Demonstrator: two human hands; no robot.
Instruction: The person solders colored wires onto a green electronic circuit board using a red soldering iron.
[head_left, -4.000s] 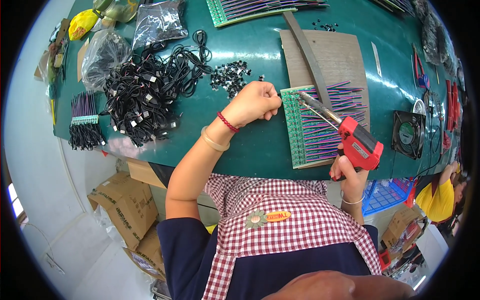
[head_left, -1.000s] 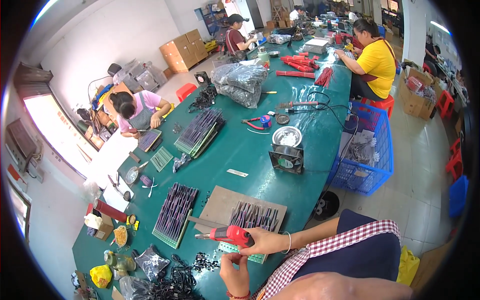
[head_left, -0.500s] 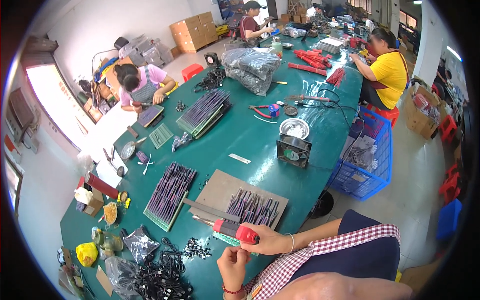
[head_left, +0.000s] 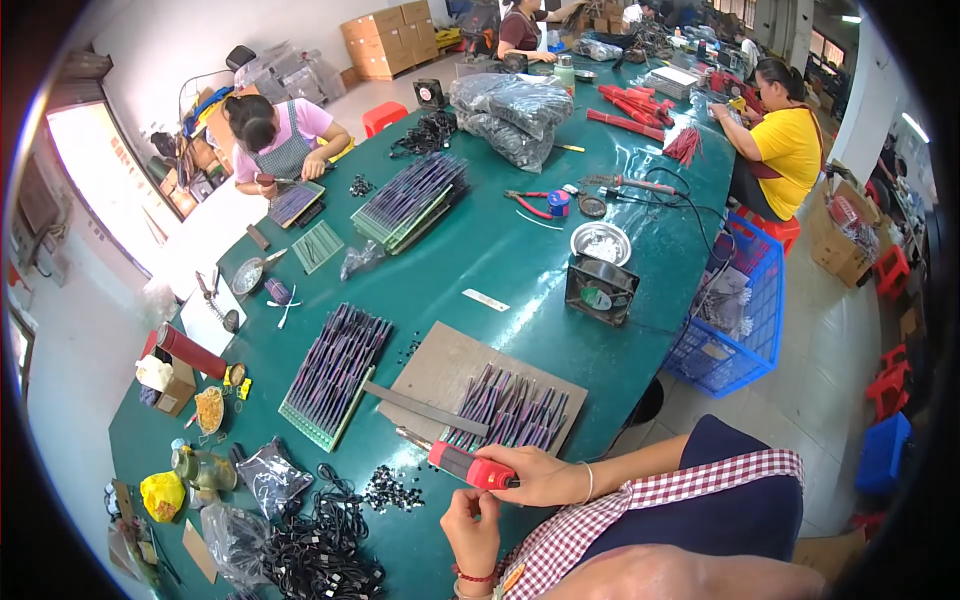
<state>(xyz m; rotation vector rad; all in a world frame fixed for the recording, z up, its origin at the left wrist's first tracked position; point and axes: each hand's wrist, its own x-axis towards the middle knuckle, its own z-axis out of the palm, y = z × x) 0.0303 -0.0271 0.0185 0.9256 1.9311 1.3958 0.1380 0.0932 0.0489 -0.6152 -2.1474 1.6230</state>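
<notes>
My right hand (head_left: pixel 543 476) is closed around the rear of a red-and-black hand tool (head_left: pixel 464 464) with a narrow metal tip. The tool points left, over the near edge of a green circuit board panel carrying rows of dark purple strips (head_left: pixel 510 408). That panel lies on a brown board (head_left: pixel 432 362), and a flat grey bar (head_left: pixel 425 408) rests across its left part. Just below the tool's rear end, my left hand (head_left: pixel 472 525) is closed with finger and thumb together; anything between them is hidden.
Left of the board lies another strip-covered panel (head_left: pixel 337 375). Small black parts (head_left: pixel 392 490) and a heap of black cables (head_left: pixel 320 550) lie near my left hand. A small fan (head_left: pixel 600 290) and metal bowl (head_left: pixel 601 243) stand farther off. Several people work around the green table (head_left: pixel 480 240).
My view has shifted slightly, so the table's things sit a little differently. Both hands keep nearly the same pose, with the tool still in the right. Across the table, a person's hand on a panel moved.
</notes>
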